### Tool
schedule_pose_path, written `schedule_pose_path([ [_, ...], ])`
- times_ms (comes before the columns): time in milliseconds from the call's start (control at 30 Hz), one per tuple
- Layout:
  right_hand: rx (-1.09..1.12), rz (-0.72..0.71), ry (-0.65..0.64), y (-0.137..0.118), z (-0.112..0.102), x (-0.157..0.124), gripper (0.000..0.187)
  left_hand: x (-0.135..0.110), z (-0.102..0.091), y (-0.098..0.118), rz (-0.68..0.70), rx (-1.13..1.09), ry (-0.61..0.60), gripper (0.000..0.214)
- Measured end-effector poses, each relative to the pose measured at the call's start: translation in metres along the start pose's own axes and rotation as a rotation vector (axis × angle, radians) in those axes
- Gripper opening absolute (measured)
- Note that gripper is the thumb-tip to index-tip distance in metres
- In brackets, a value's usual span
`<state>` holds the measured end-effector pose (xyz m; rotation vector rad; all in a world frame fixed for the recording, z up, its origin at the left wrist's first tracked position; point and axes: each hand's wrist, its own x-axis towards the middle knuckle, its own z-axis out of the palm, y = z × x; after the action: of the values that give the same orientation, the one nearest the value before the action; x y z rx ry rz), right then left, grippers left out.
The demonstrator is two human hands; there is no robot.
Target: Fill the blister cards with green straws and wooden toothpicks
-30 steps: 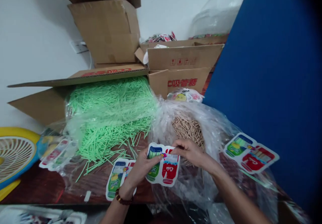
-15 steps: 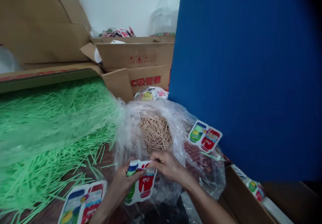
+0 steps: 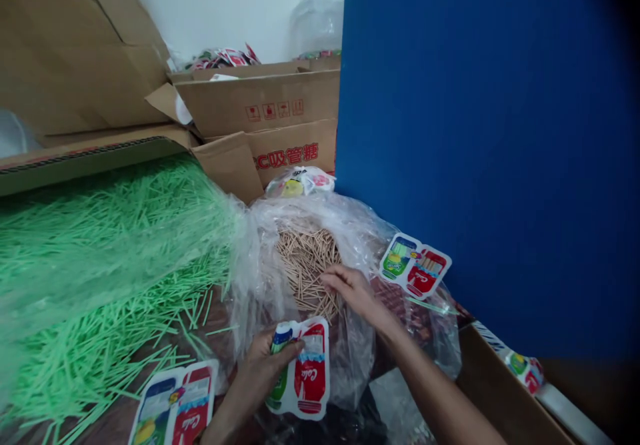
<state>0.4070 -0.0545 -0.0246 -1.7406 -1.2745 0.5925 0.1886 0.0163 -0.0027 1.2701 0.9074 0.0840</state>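
My left hand (image 3: 267,361) is closed on a printed two-part packet (image 3: 311,368), thumb across its front. One half is red and marked Cola; the green and blue half is partly covered by my fingers. Over the right edge of a heap of thin brown candy sticks (image 3: 307,258) in a clear plastic bag (image 3: 260,251) is my right hand (image 3: 350,288). Its fingers are pinched together at the sticks, and what they hold is too small to make out. A second packet (image 3: 175,401) lies at lower left, near my left forearm. Another packet (image 3: 416,265) with sticks showing in its windows rests to the right.
Green sticks (image 3: 125,251) spill from a plastic-lined carton on the left. Cardboard boxes (image 3: 295,148) stand behind, with a small printed bag (image 3: 300,181) before them. A tall blue panel (image 3: 480,151) closes off the right side. A carton edge (image 3: 505,385) runs along the lower right.
My right hand has let go of the packet's top edge and moved up and right to the brown sticks. The left hand, still gripping the packet, has shifted slightly right.
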Motion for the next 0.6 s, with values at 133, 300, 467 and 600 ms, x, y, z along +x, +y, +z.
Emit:
schedule_pose_path([
  [133,-0.392,-0.081,-0.07,0.007,0.012,0.046,0.017,-0.004,-0.004,-0.003,-0.001,-0.01,0.042,0.022],
  [300,-0.56,-0.081,-0.144,-0.008,0.05,0.082,0.021,-0.013,-0.008,-0.009,-0.029,-0.148,0.101,0.028],
  [467,-0.724,-0.012,-0.209,-0.021,0.08,0.104,0.03,-0.018,-0.019,-0.015,-0.049,-0.223,0.181,0.029],
  [600,-0.804,0.068,-0.239,-0.022,0.097,0.111,0.028,-0.017,-0.029,-0.016,-0.044,-0.224,0.173,0.028],
])
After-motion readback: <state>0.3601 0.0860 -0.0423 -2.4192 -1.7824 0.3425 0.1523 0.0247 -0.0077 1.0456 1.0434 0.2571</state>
